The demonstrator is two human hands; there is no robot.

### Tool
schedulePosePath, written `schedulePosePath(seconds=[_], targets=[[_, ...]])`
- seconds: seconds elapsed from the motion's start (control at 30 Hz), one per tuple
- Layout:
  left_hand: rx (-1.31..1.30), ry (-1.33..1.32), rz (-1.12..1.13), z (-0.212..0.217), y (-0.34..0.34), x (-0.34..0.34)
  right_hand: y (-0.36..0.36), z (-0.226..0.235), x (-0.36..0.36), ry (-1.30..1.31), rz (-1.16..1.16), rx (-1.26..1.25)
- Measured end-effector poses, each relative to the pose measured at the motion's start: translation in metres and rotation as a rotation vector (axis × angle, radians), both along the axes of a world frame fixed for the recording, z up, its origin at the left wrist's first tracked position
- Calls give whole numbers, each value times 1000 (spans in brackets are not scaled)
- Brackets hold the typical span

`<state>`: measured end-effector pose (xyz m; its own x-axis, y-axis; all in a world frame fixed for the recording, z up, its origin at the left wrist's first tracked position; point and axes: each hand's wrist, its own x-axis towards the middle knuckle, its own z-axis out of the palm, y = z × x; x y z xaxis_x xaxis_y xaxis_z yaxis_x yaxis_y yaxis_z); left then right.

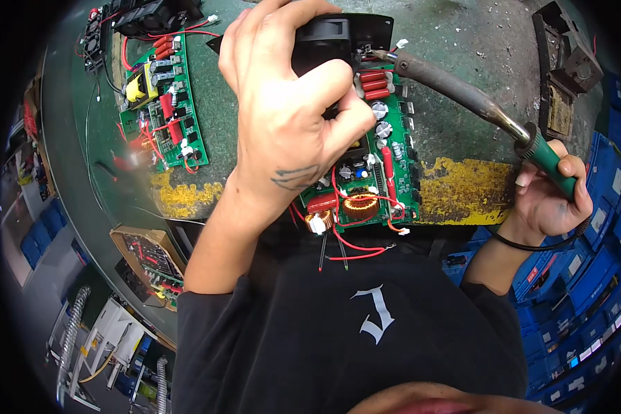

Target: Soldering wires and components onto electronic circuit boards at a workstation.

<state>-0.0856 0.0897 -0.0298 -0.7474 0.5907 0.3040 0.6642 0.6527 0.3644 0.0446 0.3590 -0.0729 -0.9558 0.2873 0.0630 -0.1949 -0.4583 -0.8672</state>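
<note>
The fingers (338,76) of the left hand (290,110) are curled tight around a black cooling fan (338,38), thumb pressed over its lower edge, holding it at the far end of a green circuit board (379,165). The fingers (573,169) of the right hand (552,200) are closed around the green handle of a soldering iron (462,93), whose dark, scorched barrel runs up and to the left so that its tip sits just beside the fan, near a small white connector at the fan's right edge.

The circuit board lies on the green desk (228,138), partly hidden under the left hand. On it show red cylindrical parts, silver-topped capacitors, a copper-wound coil near its close end, and red wires that trail off the near edge toward the person's black shirt (338,331). A worn yellow stripe (455,196) runs along the desk edge under the board.

Well to the left on the desk lies a second green circuit board (165,103) with a yellow transformer and red wires, and beyond it another black fan unit (152,14). At the far right of the desk stands a dark soldering iron stand (566,76). Blue plastic crates (586,290) are stacked below the desk on the right, and a cardboard box (148,259) holding more boards sits lower left.
</note>
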Motion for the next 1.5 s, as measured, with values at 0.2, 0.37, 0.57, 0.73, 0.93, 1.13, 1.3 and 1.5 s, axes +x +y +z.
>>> schedulePosePath(seconds=[0.2,0.37,0.57,0.73,0.93,1.13,1.3,1.5], targets=[[-28,21,-17,0,-1,0,3,-2,1,6,55,-3],[-52,39,-30,1,-1,0,2,-4,0,-7,36,-3],[-94,8,-6,10,6,1,2,-4,0,-26,28,21],[-139,-30,29,15,10,1,1,-5,0,-29,26,17],[-194,-76,72,15,10,1,1,-5,-2,-23,28,18],[-66,30,2,2,1,2,1,-6,-2,-6,36,4],[-53,31,1,1,0,2,0,-5,-3,-7,35,-1],[-40,32,4,2,0,2,0,-4,-2,5,34,0]])
